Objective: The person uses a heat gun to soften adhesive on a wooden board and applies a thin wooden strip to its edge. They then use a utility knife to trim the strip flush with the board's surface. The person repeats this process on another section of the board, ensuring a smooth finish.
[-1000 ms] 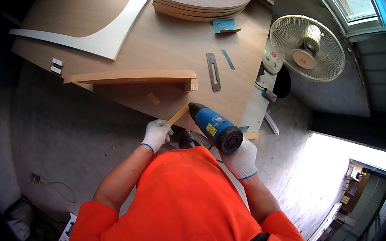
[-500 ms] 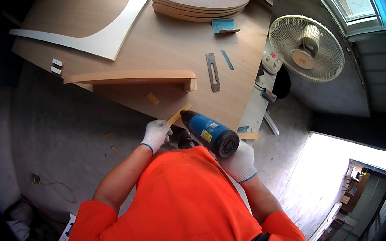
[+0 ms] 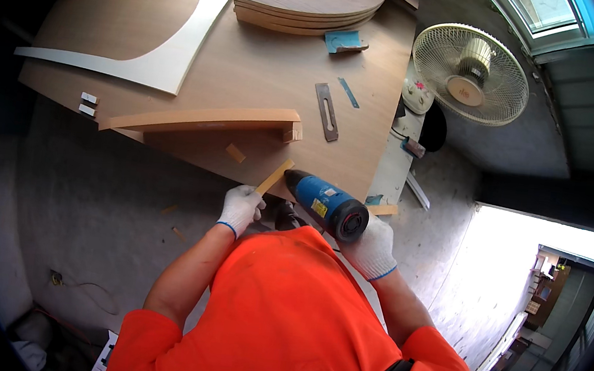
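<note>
My left hand [image 3: 240, 208], in a white knit glove, is closed on a short wood-coloured strip of edging [image 3: 275, 177]. The strip slants up and to the right over the near edge of the table. In my right hand [image 3: 370, 247], also gloved, is a blue heat gun [image 3: 324, 203] with a black nozzle. Its tip points left, close beside the strip's upper part; whether they touch I cannot tell. The gun's body hides most of my right fingers. Beyond the strip, a curved wood-coloured panel [image 3: 210, 120] stands on edge on the table.
The wooden table [image 3: 265, 73] bears a white cut-out frame [image 3: 168, 63], stacked curved boards [image 3: 305, 2], a slotted metal plate [image 3: 326, 112], a thin blue strip [image 3: 349, 93], a blue abrasive sheet [image 3: 345, 41] and a small offcut [image 3: 235, 153]. A fan [image 3: 471, 73] stands at right.
The heat gun's nozzle has shifted slightly right, away from the strip. My left hand and the strip stay nearly where they were.
</note>
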Demonstrator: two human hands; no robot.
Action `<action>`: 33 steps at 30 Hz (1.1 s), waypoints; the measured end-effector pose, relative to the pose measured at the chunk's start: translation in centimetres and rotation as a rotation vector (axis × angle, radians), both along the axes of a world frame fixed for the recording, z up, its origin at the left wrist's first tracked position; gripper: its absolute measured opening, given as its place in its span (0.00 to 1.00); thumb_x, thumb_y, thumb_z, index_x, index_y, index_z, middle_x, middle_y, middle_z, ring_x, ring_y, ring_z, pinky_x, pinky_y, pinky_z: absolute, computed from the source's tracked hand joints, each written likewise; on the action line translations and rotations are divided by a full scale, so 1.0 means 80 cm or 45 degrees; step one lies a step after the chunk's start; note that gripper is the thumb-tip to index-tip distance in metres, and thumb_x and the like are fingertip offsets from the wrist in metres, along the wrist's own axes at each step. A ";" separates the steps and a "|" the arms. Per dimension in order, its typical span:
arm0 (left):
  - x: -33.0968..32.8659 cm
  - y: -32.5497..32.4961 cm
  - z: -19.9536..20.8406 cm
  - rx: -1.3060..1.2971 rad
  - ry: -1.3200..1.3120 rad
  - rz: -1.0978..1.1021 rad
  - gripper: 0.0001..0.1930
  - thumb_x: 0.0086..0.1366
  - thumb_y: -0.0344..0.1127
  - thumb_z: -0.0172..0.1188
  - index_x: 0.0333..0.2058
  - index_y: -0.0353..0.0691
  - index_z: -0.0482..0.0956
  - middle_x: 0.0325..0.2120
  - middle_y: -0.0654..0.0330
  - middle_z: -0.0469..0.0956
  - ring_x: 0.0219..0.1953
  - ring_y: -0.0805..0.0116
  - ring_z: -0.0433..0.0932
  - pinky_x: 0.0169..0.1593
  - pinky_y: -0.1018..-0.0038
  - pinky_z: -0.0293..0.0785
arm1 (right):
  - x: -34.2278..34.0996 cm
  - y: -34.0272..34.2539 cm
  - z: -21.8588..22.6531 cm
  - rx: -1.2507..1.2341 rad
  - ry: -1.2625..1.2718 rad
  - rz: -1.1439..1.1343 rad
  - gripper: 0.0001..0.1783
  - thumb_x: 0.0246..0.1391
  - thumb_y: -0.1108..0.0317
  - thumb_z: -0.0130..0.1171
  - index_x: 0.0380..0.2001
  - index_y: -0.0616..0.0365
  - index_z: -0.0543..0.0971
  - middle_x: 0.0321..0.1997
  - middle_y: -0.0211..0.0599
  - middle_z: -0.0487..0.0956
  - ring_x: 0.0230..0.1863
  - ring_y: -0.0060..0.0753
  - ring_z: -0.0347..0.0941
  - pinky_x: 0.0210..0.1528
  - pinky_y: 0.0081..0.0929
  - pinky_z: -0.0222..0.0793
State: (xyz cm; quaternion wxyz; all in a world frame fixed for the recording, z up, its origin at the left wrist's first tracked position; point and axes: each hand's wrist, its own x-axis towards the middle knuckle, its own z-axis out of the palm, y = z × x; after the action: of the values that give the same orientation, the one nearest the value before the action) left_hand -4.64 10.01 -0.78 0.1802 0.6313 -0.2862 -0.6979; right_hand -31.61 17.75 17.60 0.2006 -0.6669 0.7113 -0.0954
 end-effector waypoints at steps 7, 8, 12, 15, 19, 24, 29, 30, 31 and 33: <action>0.000 0.001 -0.001 -0.003 0.002 0.010 0.09 0.66 0.31 0.59 0.31 0.31 0.83 0.20 0.55 0.79 0.16 0.69 0.75 0.21 0.71 0.68 | 0.002 0.003 0.002 0.017 -0.018 0.024 0.16 0.54 0.65 0.71 0.46 0.54 0.86 0.39 0.46 0.87 0.38 0.54 0.87 0.39 0.43 0.83; 0.000 0.000 -0.002 -0.002 0.003 0.000 0.09 0.66 0.31 0.59 0.31 0.31 0.83 0.20 0.55 0.79 0.16 0.69 0.75 0.21 0.71 0.68 | 0.002 0.004 0.000 0.011 -0.007 0.028 0.16 0.54 0.65 0.71 0.46 0.54 0.86 0.39 0.46 0.87 0.38 0.54 0.87 0.39 0.43 0.83; -0.002 0.001 -0.001 0.010 -0.016 0.023 0.09 0.65 0.31 0.59 0.32 0.31 0.83 0.20 0.55 0.79 0.16 0.68 0.75 0.21 0.71 0.68 | 0.005 0.004 -0.006 -0.036 0.009 -0.005 0.16 0.54 0.65 0.71 0.46 0.55 0.86 0.40 0.45 0.88 0.38 0.54 0.87 0.39 0.43 0.83; -0.001 0.001 -0.002 0.001 -0.027 0.001 0.09 0.65 0.31 0.59 0.32 0.31 0.83 0.20 0.55 0.79 0.16 0.68 0.75 0.21 0.71 0.68 | 0.007 0.004 0.002 0.001 -0.037 0.065 0.15 0.54 0.65 0.70 0.45 0.56 0.85 0.39 0.45 0.88 0.39 0.53 0.87 0.39 0.43 0.83; -0.002 0.001 0.002 0.021 -0.003 0.018 0.09 0.66 0.31 0.59 0.32 0.31 0.83 0.20 0.56 0.79 0.16 0.69 0.75 0.22 0.71 0.68 | 0.010 0.006 -0.005 -0.034 0.004 -0.013 0.14 0.55 0.65 0.70 0.45 0.55 0.85 0.40 0.45 0.88 0.40 0.52 0.87 0.40 0.43 0.83; -0.001 0.002 0.002 0.005 -0.006 0.005 0.08 0.66 0.31 0.59 0.33 0.32 0.83 0.20 0.57 0.79 0.17 0.69 0.75 0.22 0.71 0.68 | 0.011 0.004 0.004 0.003 -0.033 0.010 0.15 0.54 0.64 0.71 0.45 0.54 0.85 0.39 0.44 0.88 0.41 0.52 0.87 0.41 0.43 0.83; -0.002 0.002 0.007 0.019 0.008 0.044 0.08 0.67 0.31 0.58 0.32 0.33 0.82 0.21 0.58 0.79 0.17 0.71 0.75 0.22 0.71 0.68 | 0.010 0.009 -0.009 -0.028 0.043 -0.051 0.16 0.53 0.63 0.72 0.45 0.54 0.85 0.39 0.44 0.88 0.40 0.52 0.87 0.41 0.42 0.83; -0.002 0.002 0.006 0.017 0.002 0.037 0.08 0.67 0.31 0.58 0.32 0.33 0.82 0.21 0.58 0.79 0.17 0.71 0.75 0.22 0.72 0.68 | 0.010 0.009 -0.010 -0.037 0.047 -0.059 0.16 0.53 0.64 0.72 0.45 0.54 0.85 0.39 0.44 0.88 0.40 0.52 0.87 0.40 0.42 0.83; -0.002 0.002 0.005 0.016 -0.004 0.030 0.08 0.67 0.31 0.58 0.32 0.33 0.82 0.21 0.58 0.79 0.17 0.71 0.75 0.22 0.72 0.68 | 0.009 0.008 -0.012 -0.046 0.050 -0.067 0.16 0.53 0.64 0.72 0.45 0.54 0.85 0.40 0.44 0.88 0.40 0.52 0.87 0.40 0.42 0.83; -0.002 0.003 0.004 0.015 -0.005 0.023 0.08 0.67 0.31 0.58 0.32 0.33 0.82 0.21 0.58 0.79 0.17 0.71 0.75 0.22 0.72 0.68 | 0.010 0.008 -0.012 -0.055 0.030 -0.068 0.16 0.53 0.65 0.72 0.45 0.54 0.86 0.40 0.44 0.88 0.40 0.53 0.87 0.40 0.42 0.83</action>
State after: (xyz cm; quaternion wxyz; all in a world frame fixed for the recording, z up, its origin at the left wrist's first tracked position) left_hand -4.81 10.22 -0.46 0.1824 0.6363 -0.2768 -0.6966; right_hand -30.84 18.37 16.63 0.1751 -0.6528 0.7290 -0.1080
